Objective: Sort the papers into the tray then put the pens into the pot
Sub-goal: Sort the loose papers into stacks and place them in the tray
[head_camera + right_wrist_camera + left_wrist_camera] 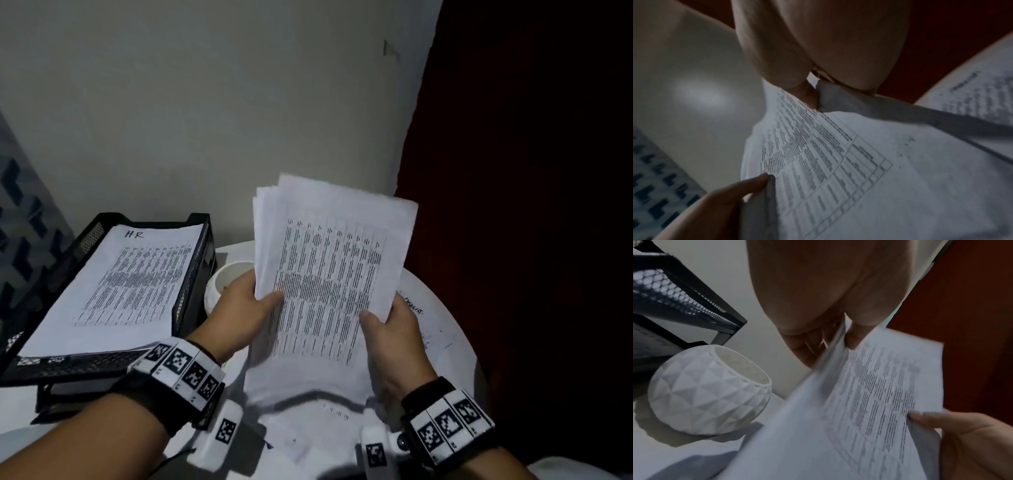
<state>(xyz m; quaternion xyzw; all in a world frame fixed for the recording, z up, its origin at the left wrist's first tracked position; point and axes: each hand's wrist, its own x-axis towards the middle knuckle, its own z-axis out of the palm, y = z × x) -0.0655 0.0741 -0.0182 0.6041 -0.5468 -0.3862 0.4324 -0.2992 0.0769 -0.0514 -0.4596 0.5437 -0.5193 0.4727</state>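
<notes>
- The round white table (455, 346) carries everything; more printed sheets lie flat on it under the hands, one on the right with handwriting too small to read.
- The black mesh tray (195, 274) stands at the table's left. A printed sheet (113, 284) lies in its top tier, with "H.R" handwritten at the head above a dense table of text.
- The stack of papers (329, 274) is held up off the table, tilted toward the person, right of the tray. It is white sheets, several deep, edges fanned unevenly at the upper left; the front page shows a dark grid of tiny print.
- The left hand (245, 308) pinches the stack's left edge, thumb on the front and fingers behind.
- The right hand (390, 339) grips the lower right corner the same way, thumb on the printed face.
- The white faceted pot (709, 392) sits on the table between the tray and the left hand, just beside the tray.
</notes>
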